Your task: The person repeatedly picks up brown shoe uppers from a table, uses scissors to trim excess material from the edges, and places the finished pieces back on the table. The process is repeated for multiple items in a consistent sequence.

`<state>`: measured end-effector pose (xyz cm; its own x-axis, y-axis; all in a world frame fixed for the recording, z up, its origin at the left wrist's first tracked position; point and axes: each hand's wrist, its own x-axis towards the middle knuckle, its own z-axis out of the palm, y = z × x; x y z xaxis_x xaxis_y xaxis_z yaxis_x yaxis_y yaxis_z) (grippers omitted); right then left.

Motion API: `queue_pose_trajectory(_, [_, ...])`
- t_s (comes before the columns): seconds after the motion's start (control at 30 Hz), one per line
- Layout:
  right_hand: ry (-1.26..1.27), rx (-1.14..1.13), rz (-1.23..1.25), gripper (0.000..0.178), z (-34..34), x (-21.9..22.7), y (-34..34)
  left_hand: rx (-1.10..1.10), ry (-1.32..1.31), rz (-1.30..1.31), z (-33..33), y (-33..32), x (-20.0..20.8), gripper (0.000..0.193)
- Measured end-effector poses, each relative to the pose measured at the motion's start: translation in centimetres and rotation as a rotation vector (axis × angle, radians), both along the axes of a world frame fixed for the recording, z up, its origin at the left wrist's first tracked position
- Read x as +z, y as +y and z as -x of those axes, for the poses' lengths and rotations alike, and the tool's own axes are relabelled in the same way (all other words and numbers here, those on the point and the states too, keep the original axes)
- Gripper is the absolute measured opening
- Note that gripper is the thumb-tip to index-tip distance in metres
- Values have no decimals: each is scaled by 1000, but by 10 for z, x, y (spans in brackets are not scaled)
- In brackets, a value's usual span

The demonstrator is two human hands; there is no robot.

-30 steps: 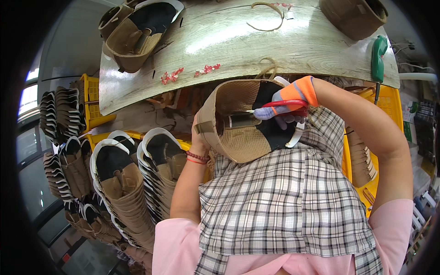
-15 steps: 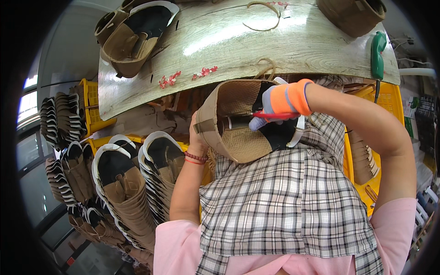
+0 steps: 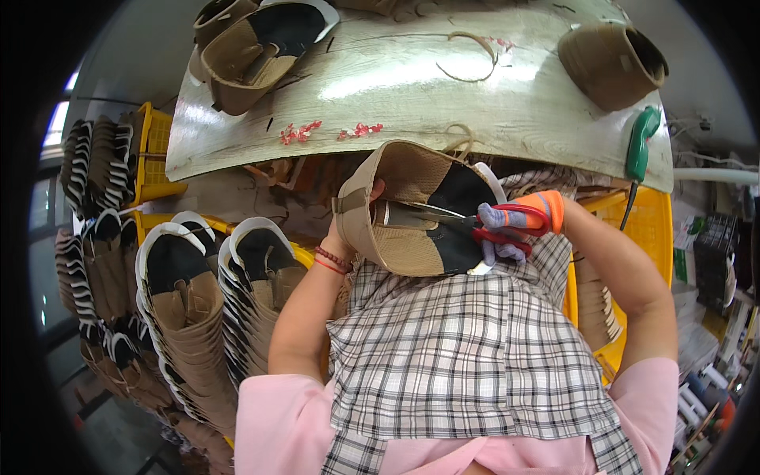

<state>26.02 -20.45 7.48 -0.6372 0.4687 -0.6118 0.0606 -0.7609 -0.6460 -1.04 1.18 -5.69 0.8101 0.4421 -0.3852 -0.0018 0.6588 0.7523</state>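
Note:
A tan shoe upper (image 3: 419, 252) with a mesh lining, black heel lining and white edge rests above my lap. My left hand (image 3: 339, 241) grips it at its left side, a finger showing inside the opening. My right hand (image 3: 511, 229), in a grey and orange glove, has its fingers in the loops of red-handled scissors (image 3: 538, 219). The scissor blades are parted and reach into the upper, near its inner middle. Whether they touch the material I cannot tell.
On the table (image 3: 380, 119) lie tan uppers (image 3: 233, 67), another upper (image 3: 606, 67), a curled trimming strip (image 3: 483, 77), red scraps (image 3: 301, 133) and a green handheld tool (image 3: 643, 142). Stacked uppers (image 3: 190, 348) stand at left. Yellow crates (image 3: 158, 154) flank me.
My right hand has drawn back to the right and the scissors have opened, with blades now visible inside the upper. My left hand still holds the upper.

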Motion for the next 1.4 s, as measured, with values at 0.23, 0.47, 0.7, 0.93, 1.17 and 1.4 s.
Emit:
queue_pose_trajectory(0.23, [44,-51,3,107,-11,-1,2,-31,-74,179,-16,-6,38,44])
queue_pose_trajectory(0.47, [-121,-3,-49,90,-15,1,16,72,-26,15,-4,0,-6,46])
queue_pose_trajectory(0.7, [-586,57,-491,65,-10,-2,-4,-122,51,-776,8,-7,81,39])
queue_pose_trajectory(0.93, [-198,-340,-470,62,-6,-33,-82,-97,-223,-2046,-36,10,312,25])
queue_pose_trajectory(1.17, [-68,-773,-480,84,16,-43,-91,-16,-744,-2717,-187,23,397,31])
queue_pose_trajectory(1.4, [34,-765,-563,86,23,-34,-82,-367,-1175,-2688,-395,-45,374,24])
